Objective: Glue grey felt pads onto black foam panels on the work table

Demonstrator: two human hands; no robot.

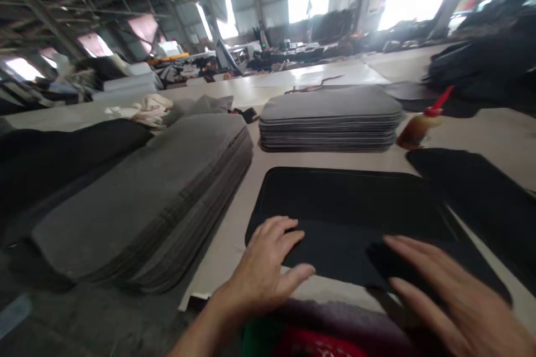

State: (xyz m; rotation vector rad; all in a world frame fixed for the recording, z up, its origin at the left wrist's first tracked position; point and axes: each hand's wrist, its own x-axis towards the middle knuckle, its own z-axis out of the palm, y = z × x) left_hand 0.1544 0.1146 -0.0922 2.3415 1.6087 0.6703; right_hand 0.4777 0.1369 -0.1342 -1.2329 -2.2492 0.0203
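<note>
A black fabric panel (335, 195) with rounded corners lies flat on the pale table in front of me. My left hand (270, 262) rests on its near left part, fingers stretched out and thumb apart. Over the panel's near right part is my right hand (444, 290), fingers extended and slightly blurred. A dark shadow shows under its fingertips, and I cannot tell whether they touch the cloth. Nothing is held in either hand.
A neat stack of grey panels (330, 122) stands behind the black one. To the left is a long, tall stack of grey sheets (159, 178). A red-tipped glue bottle (422, 122) stands at the right, near another black piece (477, 195). Dark material (486, 61) is heaped at back right.
</note>
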